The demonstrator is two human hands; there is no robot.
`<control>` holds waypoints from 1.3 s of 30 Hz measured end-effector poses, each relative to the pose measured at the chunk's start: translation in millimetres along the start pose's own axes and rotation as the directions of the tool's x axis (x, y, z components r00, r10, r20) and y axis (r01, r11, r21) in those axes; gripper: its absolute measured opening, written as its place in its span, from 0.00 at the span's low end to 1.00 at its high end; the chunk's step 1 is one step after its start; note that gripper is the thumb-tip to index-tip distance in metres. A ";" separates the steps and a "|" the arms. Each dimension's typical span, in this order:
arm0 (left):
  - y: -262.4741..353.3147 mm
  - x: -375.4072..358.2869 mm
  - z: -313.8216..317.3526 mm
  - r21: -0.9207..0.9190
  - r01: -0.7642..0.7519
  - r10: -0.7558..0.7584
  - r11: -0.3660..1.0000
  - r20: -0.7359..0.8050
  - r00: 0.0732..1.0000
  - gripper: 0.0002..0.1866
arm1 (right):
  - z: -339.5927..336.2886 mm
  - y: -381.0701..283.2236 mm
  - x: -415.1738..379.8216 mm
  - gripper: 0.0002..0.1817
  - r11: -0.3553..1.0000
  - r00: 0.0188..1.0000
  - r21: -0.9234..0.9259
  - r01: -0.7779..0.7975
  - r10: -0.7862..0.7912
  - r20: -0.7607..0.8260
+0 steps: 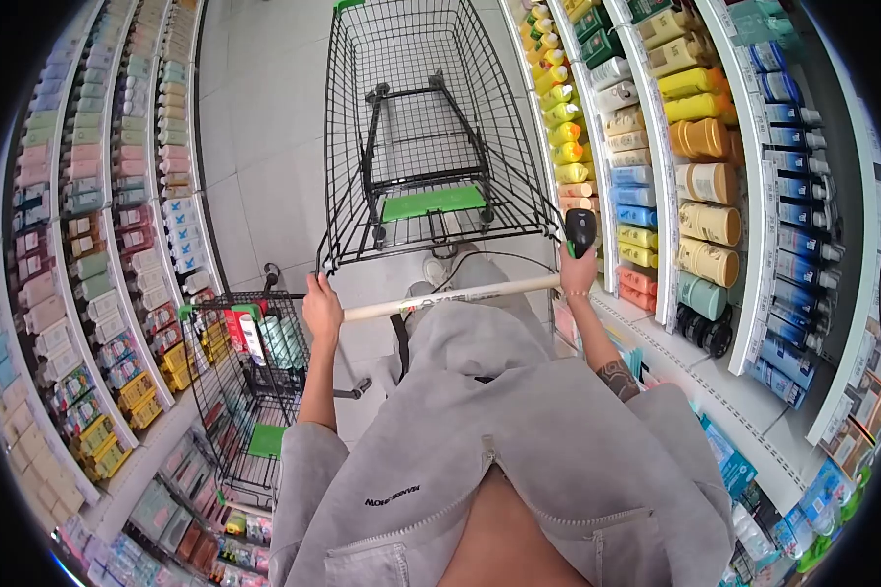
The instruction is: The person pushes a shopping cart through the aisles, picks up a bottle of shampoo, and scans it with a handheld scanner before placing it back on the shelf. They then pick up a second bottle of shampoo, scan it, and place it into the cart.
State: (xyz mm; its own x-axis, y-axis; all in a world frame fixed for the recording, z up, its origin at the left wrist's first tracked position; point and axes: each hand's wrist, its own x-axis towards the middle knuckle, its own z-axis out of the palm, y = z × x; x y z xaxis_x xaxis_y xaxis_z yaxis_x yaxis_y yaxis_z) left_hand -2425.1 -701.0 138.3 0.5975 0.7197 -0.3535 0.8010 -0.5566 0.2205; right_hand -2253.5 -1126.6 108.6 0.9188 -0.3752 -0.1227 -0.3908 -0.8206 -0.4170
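Observation:
My left hand (323, 305) is closed around the left end of the pale shopping cart handle (450, 297). At the handle's right end, my right hand (578, 270) is wrapped around a black handheld device (580, 232) that looks like a barcode scanner. Its rounded head sticks up above my fingers, and its grip is hidden. A thin dark cable (504, 258) curves below the basket towards that hand. Ahead of me stands the black wire shopping cart (338, 127), with a green panel (433, 203) near its handle side.
Bottles in many colours fill the shelves (668, 176) close on the right. Shelves (108, 215) of pastel packages line the left. A second wire cart (201, 391) holding several goods stands left of my arm. Grey tiled floor (264, 127) runs between the cart and left shelves.

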 end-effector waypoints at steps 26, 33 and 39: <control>185.8 253.4 -34.4 -0.248 0.019 -0.021 0.969 -0.007 1.000 0.20 | 65.6 -217.5 283.8 0.25 0.995 0.994 0.083 0.062 -0.069 0.083; 214.9 338.5 -51.7 -0.261 0.048 -0.058 0.964 -0.031 0.998 0.20 | 93.7 -295.4 338.3 0.24 0.992 0.993 0.104 0.073 -0.083 0.089; 242.8 425.6 -66.4 -0.262 0.096 -0.105 0.960 -0.019 0.994 0.20 | 122.9 -367.7 389.2 0.24 0.984 0.991 0.172 0.047 -0.068 0.116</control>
State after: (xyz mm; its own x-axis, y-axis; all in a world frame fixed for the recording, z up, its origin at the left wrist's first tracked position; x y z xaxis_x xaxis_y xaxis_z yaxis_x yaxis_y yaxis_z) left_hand -1973.8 -502.3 101.7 0.5111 0.7815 -0.3577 0.8365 -0.3566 0.4161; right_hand -1745.4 -917.9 103.5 0.9435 -0.2662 -0.1974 -0.3314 -0.7511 -0.5710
